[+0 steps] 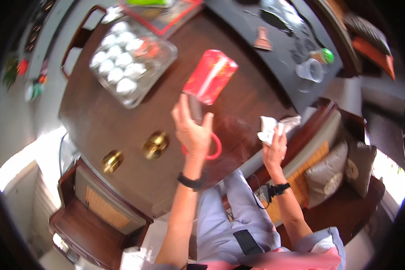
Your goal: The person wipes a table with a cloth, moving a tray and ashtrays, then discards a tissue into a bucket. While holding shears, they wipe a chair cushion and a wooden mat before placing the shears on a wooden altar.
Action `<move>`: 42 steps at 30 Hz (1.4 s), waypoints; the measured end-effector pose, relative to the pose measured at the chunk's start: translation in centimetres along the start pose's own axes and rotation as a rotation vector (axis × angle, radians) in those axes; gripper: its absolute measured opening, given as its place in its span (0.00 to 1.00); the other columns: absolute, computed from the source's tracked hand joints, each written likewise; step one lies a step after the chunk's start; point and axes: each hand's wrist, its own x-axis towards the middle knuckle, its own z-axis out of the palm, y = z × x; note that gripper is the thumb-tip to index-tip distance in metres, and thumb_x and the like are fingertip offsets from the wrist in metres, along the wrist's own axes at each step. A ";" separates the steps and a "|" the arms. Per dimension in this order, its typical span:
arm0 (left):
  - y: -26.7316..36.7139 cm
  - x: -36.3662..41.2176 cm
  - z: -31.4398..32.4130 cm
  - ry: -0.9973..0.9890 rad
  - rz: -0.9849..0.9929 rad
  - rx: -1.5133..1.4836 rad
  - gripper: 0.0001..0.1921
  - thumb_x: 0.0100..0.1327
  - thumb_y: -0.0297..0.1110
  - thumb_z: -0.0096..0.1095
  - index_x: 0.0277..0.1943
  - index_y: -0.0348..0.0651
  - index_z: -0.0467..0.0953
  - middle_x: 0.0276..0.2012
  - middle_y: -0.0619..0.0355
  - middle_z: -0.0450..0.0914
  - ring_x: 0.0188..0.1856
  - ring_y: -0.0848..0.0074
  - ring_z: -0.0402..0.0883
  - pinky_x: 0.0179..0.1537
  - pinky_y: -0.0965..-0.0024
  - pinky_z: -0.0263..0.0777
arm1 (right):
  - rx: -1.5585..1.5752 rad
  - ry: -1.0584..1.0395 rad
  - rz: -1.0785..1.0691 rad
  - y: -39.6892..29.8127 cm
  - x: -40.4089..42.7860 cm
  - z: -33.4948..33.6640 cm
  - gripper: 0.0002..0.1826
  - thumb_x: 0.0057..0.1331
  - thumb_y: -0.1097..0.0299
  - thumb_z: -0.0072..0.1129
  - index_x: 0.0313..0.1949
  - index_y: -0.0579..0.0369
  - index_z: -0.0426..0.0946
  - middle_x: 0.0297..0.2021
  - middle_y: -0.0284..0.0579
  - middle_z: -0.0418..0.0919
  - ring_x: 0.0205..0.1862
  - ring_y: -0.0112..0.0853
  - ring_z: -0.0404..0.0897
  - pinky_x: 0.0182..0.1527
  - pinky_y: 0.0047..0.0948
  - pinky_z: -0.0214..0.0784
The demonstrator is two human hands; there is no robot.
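My left hand (193, 133) is over the dark wooden table (128, 189), its thumb and fingers apart around the near end of a dark, narrow object (195, 108); whether it grips this is unclear. Just beyond the fingertips lies a red box or packet (211, 77) with a pale stripe. A red ring-shaped item (217, 146) shows partly behind the left hand. My right hand (275, 146) holds a crumpled white tissue or cloth (268, 129) at the table's right edge. Two shiny gold-coloured metal objects (156, 145), (112, 161) stand left of my left hand.
A clear tray (131, 101) of white round wrapped items is at the back left, beside a red-edged frame or tray (162, 32). A grey surface at the right bears a brush-like object (263, 39) and a plastic cup (309, 71). Wooden seats flank the table.
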 end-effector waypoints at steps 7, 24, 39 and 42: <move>-3.6 -10.5 -6.0 -0.047 -0.167 -0.038 0.34 0.46 0.27 0.70 0.59 0.44 0.66 0.51 0.52 0.70 0.47 0.61 0.75 0.42 0.65 0.72 | -0.077 -0.089 -0.097 -2.9 -5.9 0.8 0.36 0.53 0.71 0.64 0.61 0.54 0.58 0.59 0.62 0.56 0.56 0.57 0.63 0.54 0.48 0.61; -22.2 -38.1 -28.7 0.426 -0.673 -0.001 0.28 0.47 0.19 0.69 0.54 0.34 0.69 0.49 0.54 0.71 0.49 0.72 0.72 0.49 0.69 0.69 | 0.182 -0.798 -0.975 -20.0 -38.2 8.3 0.21 0.53 0.74 0.52 0.49 0.49 0.68 0.47 0.51 0.65 0.45 0.51 0.72 0.38 0.45 0.73; -20.7 -46.1 -30.4 0.538 -1.113 -0.767 0.18 0.53 0.21 0.64 0.48 0.35 0.73 0.36 0.60 0.78 0.36 0.81 0.75 0.39 0.78 0.70 | 1.010 -1.841 0.535 -23.7 -29.3 0.9 0.19 0.65 0.67 0.51 0.54 0.59 0.68 0.48 0.45 0.77 0.48 0.36 0.78 0.52 0.35 0.72; -18.3 -45.4 -30.5 0.501 -1.147 -0.964 0.19 0.55 0.29 0.65 0.50 0.35 0.72 0.37 0.60 0.78 0.34 0.83 0.75 0.33 0.80 0.66 | 1.088 -1.962 0.704 -24.0 -27.9 -3.0 0.23 0.66 0.63 0.47 0.58 0.60 0.65 0.54 0.49 0.73 0.55 0.40 0.73 0.60 0.40 0.63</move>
